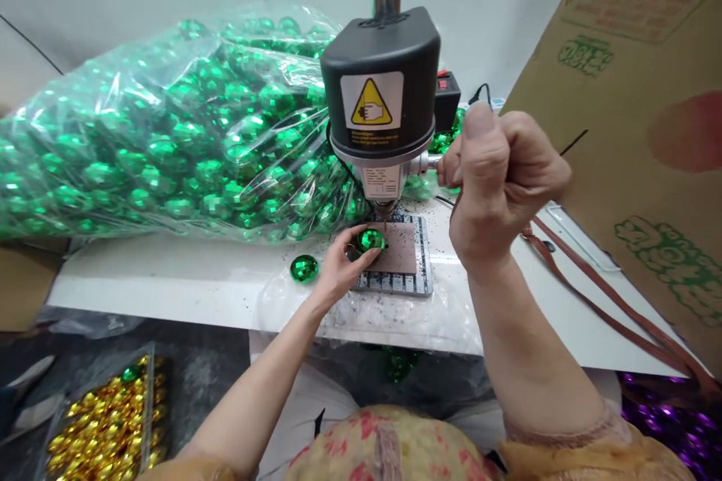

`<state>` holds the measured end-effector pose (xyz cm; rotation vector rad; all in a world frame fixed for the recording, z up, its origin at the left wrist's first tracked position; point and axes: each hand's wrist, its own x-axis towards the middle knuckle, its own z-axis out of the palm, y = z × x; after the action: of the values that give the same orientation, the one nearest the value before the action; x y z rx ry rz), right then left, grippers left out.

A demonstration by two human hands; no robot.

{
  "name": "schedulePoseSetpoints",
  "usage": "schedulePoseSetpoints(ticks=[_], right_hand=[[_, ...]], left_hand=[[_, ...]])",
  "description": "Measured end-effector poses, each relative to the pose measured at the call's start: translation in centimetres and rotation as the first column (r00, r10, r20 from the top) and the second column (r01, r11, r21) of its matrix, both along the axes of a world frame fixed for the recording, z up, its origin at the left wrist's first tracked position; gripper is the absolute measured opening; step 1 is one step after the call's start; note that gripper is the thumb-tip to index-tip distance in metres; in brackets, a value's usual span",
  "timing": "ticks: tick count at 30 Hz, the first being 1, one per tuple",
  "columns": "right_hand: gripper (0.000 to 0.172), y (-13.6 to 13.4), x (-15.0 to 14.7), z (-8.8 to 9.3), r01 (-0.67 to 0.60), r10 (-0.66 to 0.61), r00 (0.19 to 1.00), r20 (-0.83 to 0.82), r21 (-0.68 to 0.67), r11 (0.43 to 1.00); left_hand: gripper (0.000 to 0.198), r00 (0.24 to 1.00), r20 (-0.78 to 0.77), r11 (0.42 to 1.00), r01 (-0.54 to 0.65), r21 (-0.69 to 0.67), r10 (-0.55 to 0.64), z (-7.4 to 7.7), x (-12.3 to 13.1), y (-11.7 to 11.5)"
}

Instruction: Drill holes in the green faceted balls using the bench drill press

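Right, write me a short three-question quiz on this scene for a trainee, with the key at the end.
1. Multiple choice: what does the left hand hold?
A) a brown strap
B) a green ball
C) a purple ball

2. True or false: the right hand is at the lever on the side of the drill press.

3. Fill in: the warning label on the front of the drill press shows a hand inside a ____ triangle.

Key: 1 B; 2 true; 3 yellow.

Head-worn view, forward-down over hands [340,263] [496,180]
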<state>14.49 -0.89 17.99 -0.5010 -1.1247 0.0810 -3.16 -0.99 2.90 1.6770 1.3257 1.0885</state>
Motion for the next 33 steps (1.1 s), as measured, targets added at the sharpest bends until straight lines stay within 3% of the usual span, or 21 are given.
schedulePoseSetpoints(ticks=[5,11,17,24,33], right_hand=[[0.047,-0.1,0.0,0.0,0.008,-0.007,1.000,0.016,-0.017,1.000],[0.046,-0.3,-0.1,0.0,0.008,-0.007,1.000,0.029,-0.026,1.000],[0.047,-0.5,-0.1,0.4,0.046,-0.043,0.998,0.034,-0.084,0.995],[0.045,0.1,0.1,1.8,-0.013,0.014,1.000,0.005,-0.109,0.994],[0.050,-0.2,-0.4,-1.0,0.011,-0.011,1.000,-0.009,0.019,1.000]], left_hand=[[0.046,0.997,-0.072,0.996,0.047,0.082,-0.041,-0.4,0.6,1.3],[0.056,1.000,0.023,0.998,0.017,0.054,-0.019,-1.1,1.5,1.8],[0.054,0.998,0.049,0.997,0.039,0.069,-0.043,-1.8,2.7,1.5],[0.053,0.999,0.015,0.993,0.050,0.106,-0.052,-1.9,3.3,0.7],[0.052,0.999,0.011,0.990,0.043,0.137,-0.045,-1.7,3.3,0.6]])
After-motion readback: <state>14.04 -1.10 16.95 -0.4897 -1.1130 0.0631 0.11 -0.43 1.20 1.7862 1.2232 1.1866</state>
